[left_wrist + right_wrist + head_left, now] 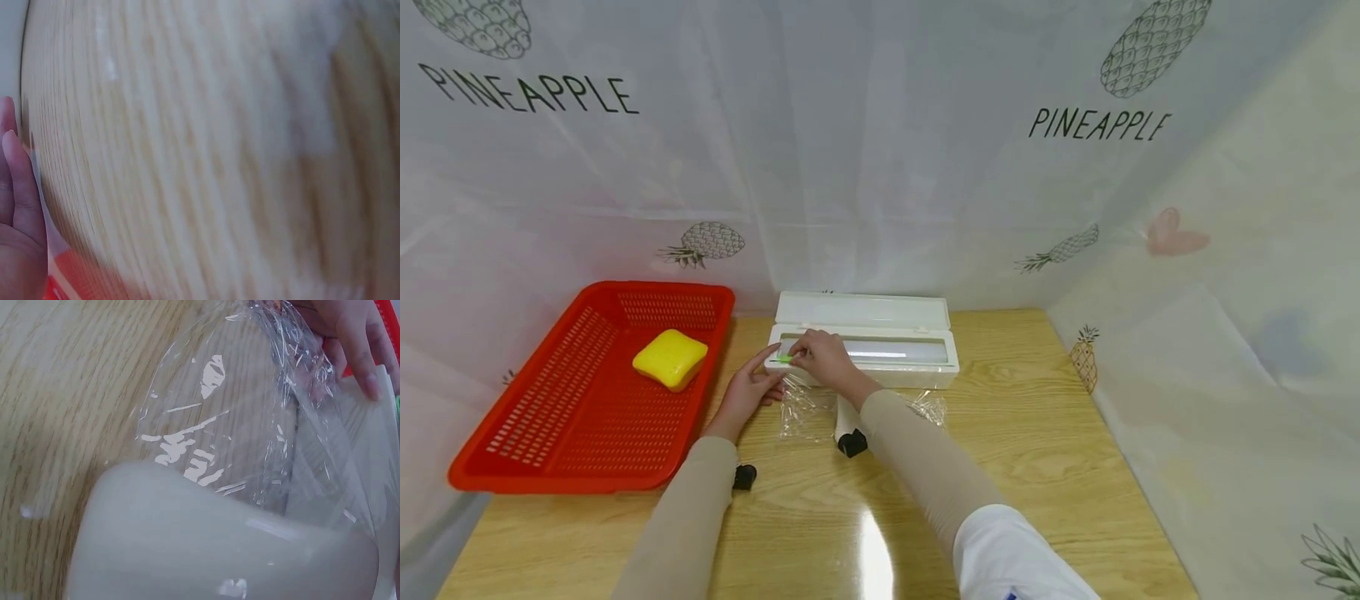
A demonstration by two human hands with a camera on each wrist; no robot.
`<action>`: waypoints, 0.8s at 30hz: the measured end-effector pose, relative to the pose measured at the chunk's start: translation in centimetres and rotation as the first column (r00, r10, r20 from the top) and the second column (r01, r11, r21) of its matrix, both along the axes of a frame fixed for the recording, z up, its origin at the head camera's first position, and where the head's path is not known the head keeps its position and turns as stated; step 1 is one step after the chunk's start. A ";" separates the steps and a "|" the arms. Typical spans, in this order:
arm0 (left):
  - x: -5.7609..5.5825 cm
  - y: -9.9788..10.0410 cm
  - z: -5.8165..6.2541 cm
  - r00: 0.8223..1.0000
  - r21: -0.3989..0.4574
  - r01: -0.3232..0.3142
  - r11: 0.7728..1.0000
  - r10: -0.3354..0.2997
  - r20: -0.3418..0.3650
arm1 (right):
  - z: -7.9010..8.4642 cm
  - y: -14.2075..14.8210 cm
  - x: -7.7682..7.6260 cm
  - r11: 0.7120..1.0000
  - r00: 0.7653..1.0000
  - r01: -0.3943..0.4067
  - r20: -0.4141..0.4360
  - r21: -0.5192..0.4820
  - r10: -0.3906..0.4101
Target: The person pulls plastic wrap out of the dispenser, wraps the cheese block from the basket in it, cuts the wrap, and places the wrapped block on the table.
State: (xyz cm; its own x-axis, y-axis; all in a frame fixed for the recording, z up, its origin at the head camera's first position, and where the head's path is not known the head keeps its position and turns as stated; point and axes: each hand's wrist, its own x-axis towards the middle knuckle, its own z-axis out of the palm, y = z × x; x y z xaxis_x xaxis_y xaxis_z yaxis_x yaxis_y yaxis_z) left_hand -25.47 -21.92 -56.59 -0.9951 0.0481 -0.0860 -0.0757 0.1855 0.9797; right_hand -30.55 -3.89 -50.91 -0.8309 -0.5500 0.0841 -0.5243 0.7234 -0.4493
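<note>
A long white cling film dispenser [895,377] stands at the back of the table, lid raised, with a pale roll [895,350] inside. My right hand [826,357] is over its left end, fingertips pinching a small green slide cutter [785,359] on the front edge. At the same end my left hand [748,396] touches the dispenser's corner with extended fingers. Clear cling film [805,412] hangs crumpled from the front onto the table; the right wrist view shows the film [219,425] close up, near the left hand [353,331]. In the left wrist view, only the left hand's fingers [25,187] show.
A red plastic basket [587,483] stands on the left with a yellow sponge [671,359] in it. The wooden table [1037,467] backs onto a curtain [865,167] printed with pineapples. A smooth pale shape [187,537], its kind unclear, blocks the lower right wrist view.
</note>
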 end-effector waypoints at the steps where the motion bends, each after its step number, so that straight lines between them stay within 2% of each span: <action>1: 0.0 0.0 0.0 1.000 -0.001 0.003 1.000 -0.003 -0.001 | 0.1 0.2 0.0 1.000 1.000 0.001 0.002 -0.001 -0.001; 7: 0.0 0.0 0.1 1.000 0.009 -0.018 1.000 0.017 0.020 | 0.5 1.4 0.2 0.998 1.000 -0.020 0.020 -0.056 0.021; 12: 0.1 0.1 0.4 1.000 -0.006 -0.022 1.000 0.022 0.005 | 0.7 2.5 0.2 0.992 0.999 -0.017 0.043 -0.129 0.023; 21: 0.3 0.3 0.6 1.000 -0.024 -0.013 1.000 0.013 -0.004 | 0.6 4.4 0.5 0.994 0.999 -0.013 0.033 -0.111 0.017; 24: 0.4 0.6 0.6 1.000 -0.027 -0.010 1.000 0.010 -0.003 | 0.6 5.1 0.7 0.994 0.998 -0.001 0.064 -0.108 0.008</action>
State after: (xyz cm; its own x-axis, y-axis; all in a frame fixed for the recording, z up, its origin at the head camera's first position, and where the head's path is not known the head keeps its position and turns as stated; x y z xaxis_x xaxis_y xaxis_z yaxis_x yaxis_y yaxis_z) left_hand -25.06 -21.34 -56.02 -0.9958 0.0358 -0.0839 -0.0745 0.2115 0.9745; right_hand -29.82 1.25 -50.28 -0.8342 -0.5440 0.0900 -0.4949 0.6668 -0.5572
